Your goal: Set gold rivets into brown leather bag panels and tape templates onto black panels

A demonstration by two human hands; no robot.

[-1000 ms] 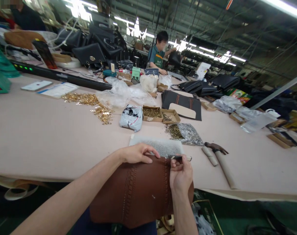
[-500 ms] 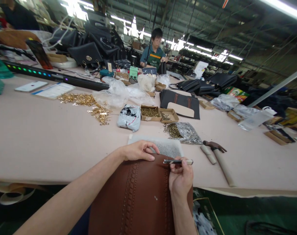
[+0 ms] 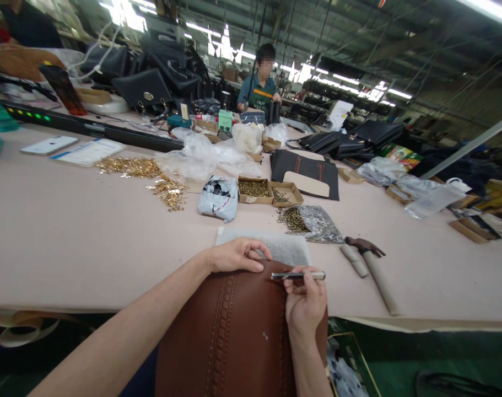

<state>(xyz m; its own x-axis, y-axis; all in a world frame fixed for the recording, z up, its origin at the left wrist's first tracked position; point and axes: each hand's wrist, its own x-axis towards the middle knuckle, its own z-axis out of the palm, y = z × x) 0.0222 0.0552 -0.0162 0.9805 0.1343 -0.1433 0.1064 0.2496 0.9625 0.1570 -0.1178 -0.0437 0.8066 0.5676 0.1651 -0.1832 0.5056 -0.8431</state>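
Note:
A brown leather piece (image 3: 251,331) with braided, stitched strips rests in front of me, its far end at the edge of a white slab (image 3: 271,242). My left hand (image 3: 236,256) grips that far end, thumb on top and fingers curled at the edge. In my right hand (image 3: 306,295) is a slim pen-like tool (image 3: 298,275), dark and silver with a pale rear end. It lies nearly level, tip pointing left just above the leather near my left thumb; contact I cannot make out. My right wrist lies over the leather's right side.
Right of my hands lie a hammer (image 3: 374,270) and a short grey rod (image 3: 354,261). Beyond are a bag of metal rings (image 3: 317,223), small boxes of fittings (image 3: 254,190), gold pieces (image 3: 168,193) and black leather panels (image 3: 306,171). A co-worker (image 3: 259,91) is across the table.
The pen-like tool has shifted slightly left over the leather, its tip closer to my left thumb. My left hand keeps its grip. The co-worker's hands have moved a little.

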